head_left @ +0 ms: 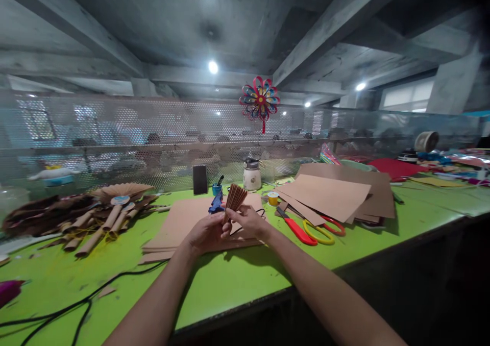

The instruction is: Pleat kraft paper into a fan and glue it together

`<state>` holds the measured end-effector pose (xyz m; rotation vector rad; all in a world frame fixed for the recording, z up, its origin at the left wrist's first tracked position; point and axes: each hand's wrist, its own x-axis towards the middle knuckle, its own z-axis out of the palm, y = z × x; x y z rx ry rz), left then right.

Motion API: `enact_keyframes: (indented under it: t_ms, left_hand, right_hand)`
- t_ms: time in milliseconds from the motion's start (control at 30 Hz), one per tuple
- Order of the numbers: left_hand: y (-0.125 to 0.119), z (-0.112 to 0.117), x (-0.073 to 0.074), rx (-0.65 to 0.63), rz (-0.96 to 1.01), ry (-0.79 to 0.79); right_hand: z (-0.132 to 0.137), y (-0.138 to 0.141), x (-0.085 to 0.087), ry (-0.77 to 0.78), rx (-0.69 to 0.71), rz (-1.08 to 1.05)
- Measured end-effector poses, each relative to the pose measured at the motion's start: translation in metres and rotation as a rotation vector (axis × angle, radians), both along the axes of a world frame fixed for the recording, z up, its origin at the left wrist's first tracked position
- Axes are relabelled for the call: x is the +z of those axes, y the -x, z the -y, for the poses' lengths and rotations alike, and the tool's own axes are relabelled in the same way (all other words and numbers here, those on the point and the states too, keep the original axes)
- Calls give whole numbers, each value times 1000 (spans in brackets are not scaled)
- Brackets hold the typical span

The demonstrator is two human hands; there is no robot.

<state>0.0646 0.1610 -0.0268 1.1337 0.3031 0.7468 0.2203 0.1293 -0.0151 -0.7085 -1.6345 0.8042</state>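
Observation:
Both my hands hold a pleated brown paper fan (234,199) upright above a stack of brown card sheets (179,223) on the green table (237,279). My left hand (206,233) pinches the folded bottom of the fan. My right hand (250,222) grips the same lower end from the right side. The pleats spread slightly at the top.
A blue glue gun (216,203) lies just behind the fan. Red and yellow scissors (306,229) lie to the right, beside more brown sheets (333,195). Finished folded fans and rolls (103,216) are piled at the left. Black cable (88,300) runs across the front left. A mesh screen (153,142) backs the table.

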Motion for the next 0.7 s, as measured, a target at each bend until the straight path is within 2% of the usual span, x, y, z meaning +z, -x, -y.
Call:
enact_keyframes:
  t_ms: [133, 267, 700]
  left_hand:
    - [1, -2, 1, -13, 47, 8]
    - [1, -3, 1, -29, 74, 20]
    - [-7, 7, 0, -143, -57, 38]
  right_hand:
    - [1, -9, 4, -11, 110, 34]
    - [0, -16, 9, 32, 197, -26]
    - [-1, -20, 8, 152, 176, -127]
